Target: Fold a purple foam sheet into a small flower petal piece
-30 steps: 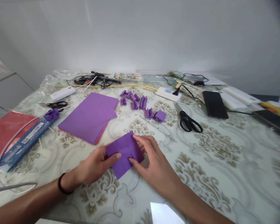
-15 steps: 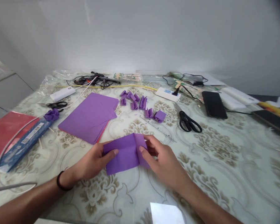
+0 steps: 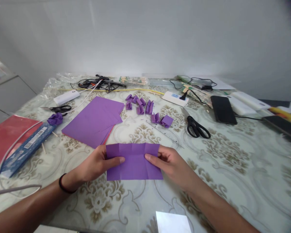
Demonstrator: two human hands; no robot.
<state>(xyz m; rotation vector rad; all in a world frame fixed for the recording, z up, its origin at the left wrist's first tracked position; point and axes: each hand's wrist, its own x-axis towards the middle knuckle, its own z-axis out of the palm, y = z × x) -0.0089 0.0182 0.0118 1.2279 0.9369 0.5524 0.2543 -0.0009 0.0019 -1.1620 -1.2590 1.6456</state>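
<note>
Between my two hands is a creased piece of purple paper [image 3: 134, 165], spread out wide with several upright fold lines across it. My left hand [image 3: 100, 163] pinches its left end, thumb on the front face and the fingers mostly hidden behind. At the right end my right hand [image 3: 168, 161] grips it the same way. Beyond the paper lie several small folded purple paper pieces [image 3: 149, 107] in a loose group. Left of these is a stack of purple paper sheets [image 3: 92, 121], with a red edge showing beneath.
Black-handled scissors [image 3: 196, 126] lie at right, near a clear ruler [image 3: 163, 133] and a phone [image 3: 223, 110]. At left are a crumpled purple paper [image 3: 55, 118], more scissors [image 3: 59, 108] and a red-and-blue packet [image 3: 21, 142]. A power strip [image 3: 176, 98] sits at the back.
The purple paper's right part, folded forward before, is now opened out flat. My right hand has shifted slightly right with that edge; my left hand keeps hold of the left end.
</note>
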